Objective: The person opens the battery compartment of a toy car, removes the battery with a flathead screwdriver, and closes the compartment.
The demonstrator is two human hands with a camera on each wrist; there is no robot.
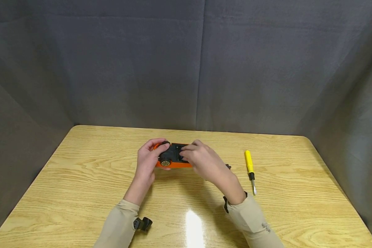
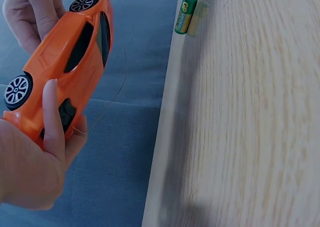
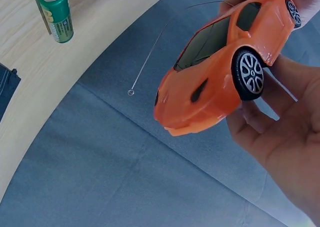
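Note:
An orange toy car (image 1: 180,165) is held above the table with its black underside up. My left hand (image 1: 146,159) grips its left end, thumb on the underside beside a wheel. The fingertips of my right hand (image 1: 207,162) touch the underside at a recessed compartment (image 1: 178,151); whether they pinch anything is hidden. In the left wrist view, my left hand (image 2: 35,164) holds the orange body (image 2: 55,47), fingers along its side. My right hand (image 3: 285,112) is behind the car (image 3: 215,94) in the right wrist view, its fingertips partly covered.
A yellow-handled screwdriver (image 1: 249,163) lies on the wooden table (image 1: 96,172), right of my hands. A green battery (image 2: 186,14) is on the table, also visible as a green cylinder (image 3: 57,14). A dark object (image 3: 7,89) is near it. Grey cloth (image 1: 136,69) surrounds the table.

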